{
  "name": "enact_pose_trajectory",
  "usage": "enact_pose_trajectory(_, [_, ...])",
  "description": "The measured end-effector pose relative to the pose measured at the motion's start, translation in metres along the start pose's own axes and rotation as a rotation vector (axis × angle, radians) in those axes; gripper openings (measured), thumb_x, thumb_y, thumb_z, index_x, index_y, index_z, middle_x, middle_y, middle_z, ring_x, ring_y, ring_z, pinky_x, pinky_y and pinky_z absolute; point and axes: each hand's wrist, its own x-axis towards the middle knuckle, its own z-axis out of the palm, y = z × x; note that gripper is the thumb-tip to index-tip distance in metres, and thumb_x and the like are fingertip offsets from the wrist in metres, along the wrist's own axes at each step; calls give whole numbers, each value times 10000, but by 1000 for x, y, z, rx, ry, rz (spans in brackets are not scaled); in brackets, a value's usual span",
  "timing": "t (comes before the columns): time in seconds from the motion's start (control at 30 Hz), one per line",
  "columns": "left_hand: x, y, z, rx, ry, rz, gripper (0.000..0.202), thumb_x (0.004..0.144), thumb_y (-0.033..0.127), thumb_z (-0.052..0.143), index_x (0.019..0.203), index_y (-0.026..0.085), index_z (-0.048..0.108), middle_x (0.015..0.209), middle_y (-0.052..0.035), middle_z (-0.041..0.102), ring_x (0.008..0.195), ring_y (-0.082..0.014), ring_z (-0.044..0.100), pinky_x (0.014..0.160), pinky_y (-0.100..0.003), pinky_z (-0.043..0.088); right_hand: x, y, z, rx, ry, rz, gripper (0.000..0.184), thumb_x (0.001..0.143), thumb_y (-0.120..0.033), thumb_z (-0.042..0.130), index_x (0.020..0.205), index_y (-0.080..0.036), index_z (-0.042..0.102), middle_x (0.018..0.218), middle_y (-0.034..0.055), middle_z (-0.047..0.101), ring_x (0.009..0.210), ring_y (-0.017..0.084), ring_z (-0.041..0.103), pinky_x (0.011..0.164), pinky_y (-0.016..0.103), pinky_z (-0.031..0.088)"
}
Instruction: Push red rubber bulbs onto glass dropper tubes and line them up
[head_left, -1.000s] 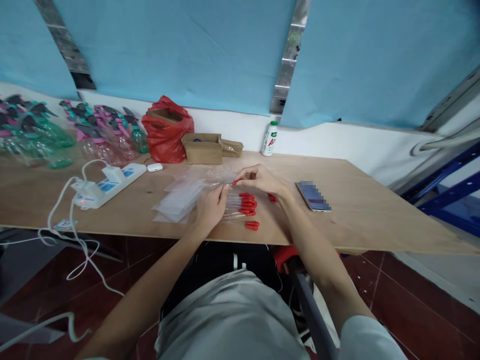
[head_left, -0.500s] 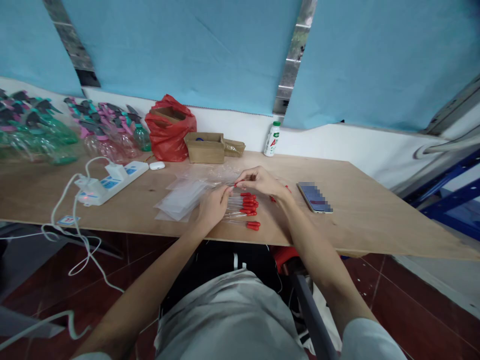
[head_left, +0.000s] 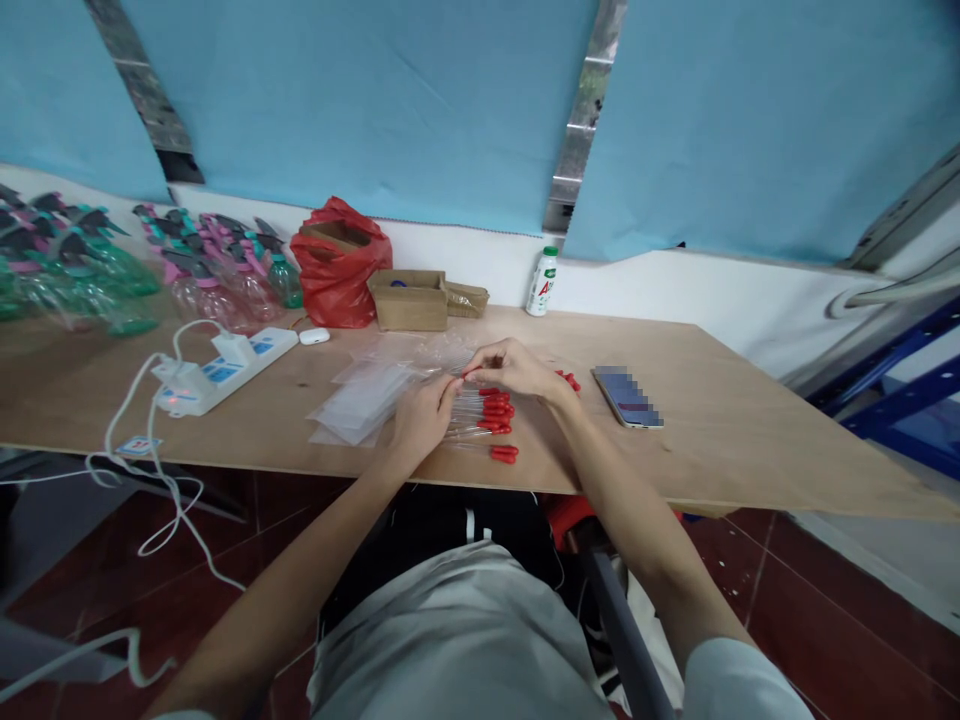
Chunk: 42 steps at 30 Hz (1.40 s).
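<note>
My left hand (head_left: 421, 419) and my right hand (head_left: 510, 367) meet over a row of glass droppers with red bulbs (head_left: 489, 417) lying on the plywood table (head_left: 750, 440). My right fingers pinch the red end of one dropper. My left fingertips touch the same spot, with the edge of a clear plastic bag between them. A stack of clear plastic bags (head_left: 361, 400) lies just left of my left hand. More red bulbs (head_left: 571, 380) show behind my right wrist.
A phone (head_left: 627, 396) lies to the right. A white power strip (head_left: 225, 370) with trailing cable sits left. At the back stand a cardboard box (head_left: 410, 299), a red bag (head_left: 339, 262), a small white bottle (head_left: 541, 281) and bagged spray bottles (head_left: 97, 270).
Both hands have stayed together over the droppers with only slight finger shifts. The view has moved a little, so more red bulbs show behind the right wrist.
</note>
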Motion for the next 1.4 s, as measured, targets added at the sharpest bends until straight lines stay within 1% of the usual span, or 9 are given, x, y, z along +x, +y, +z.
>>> enact_pose_trajectory(0.17, [1, 0, 5, -18, 59, -46, 376, 1113, 341, 399, 1035, 218, 746, 992, -75, 796, 934, -239, 727, 833, -336, 497, 1, -3, -2, -17, 55, -2, 340, 856, -441, 814, 1034, -151, 806, 779, 19, 745, 665, 130, 612, 641, 263, 485])
enact_pose_trajectory(0.3, [0, 2, 4, -35, 89, -41, 306, 1097, 362, 464, 1111, 237, 742, 1019, -56, 794, 926, -220, 717, 825, -317, 495, -2, -2, -6, 80, 34, 5, 328, 866, -449, 811, 1019, -160, 796, 867, 49, 777, 753, 148, 673, 744, 296, 562])
enact_pose_trajectory(0.37, [0, 2, 3, -52, 77, -53, 289, 1089, 383, 490, 1118, 247, 743, 969, -43, 792, 865, -212, 709, 800, -315, 493, -3, -2, -9, 97, 38, 14, 313, 848, -420, 830, 1027, -165, 799, 881, 50, 785, 759, 149, 684, 763, 304, 575])
enact_pose_trajectory(0.43, [1, 1, 2, -73, 46, -74, 327, 1101, 392, 456, 1090, 248, 748, 933, -42, 789, 835, -217, 708, 789, -322, 494, -4, -2, -10, 78, 60, 12, 300, 838, -391, 838, 1035, -166, 806, 880, 47, 786, 751, 147, 684, 764, 304, 574])
enact_pose_trajectory(0.57, [2, -2, 2, -89, 2, -53, 402, 1116, 339, 381, 1012, 228, 754, 962, -57, 794, 882, -236, 720, 828, -338, 499, -4, -2, -14, 62, 81, 7, 292, 837, -366, 838, 1041, -158, 813, 879, 48, 786, 749, 143, 679, 768, 300, 568])
enact_pose_trajectory(0.8, [2, -1, -1, -141, 6, -16, 326, 1091, 307, 462, 973, 222, 753, 928, -38, 790, 879, -221, 720, 824, -318, 493, -4, 5, -16, 182, -6, 51, 322, 814, -392, 871, 1009, -146, 796, 840, 48, 785, 707, 140, 699, 738, 292, 586])
enact_pose_trajectory(0.93, [2, -1, 0, -165, 4, -16, 324, 1088, 303, 466, 959, 212, 748, 945, -40, 796, 873, -219, 715, 813, -317, 480, -5, 5, -13, 212, 8, 60, 339, 798, -401, 894, 985, -142, 782, 820, 52, 788, 707, 146, 720, 744, 293, 606])
enact_pose_trajectory(1.17, [2, -2, 0, -163, -6, -18, 335, 1090, 326, 454, 969, 209, 744, 904, -37, 780, 844, -217, 705, 804, -318, 475, -6, 2, -9, 212, 15, 68, 323, 797, -389, 895, 969, -139, 786, 792, 50, 797, 718, 153, 745, 754, 290, 617])
enact_pose_trajectory(1.4, [2, -1, -1, -139, -7, -25, 331, 1084, 313, 455, 974, 205, 749, 883, -42, 777, 831, -217, 704, 809, -322, 487, -5, 1, -6, 236, 6, 98, 305, 778, -369, 909, 954, -148, 794, 823, 57, 807, 708, 145, 741, 727, 284, 631])
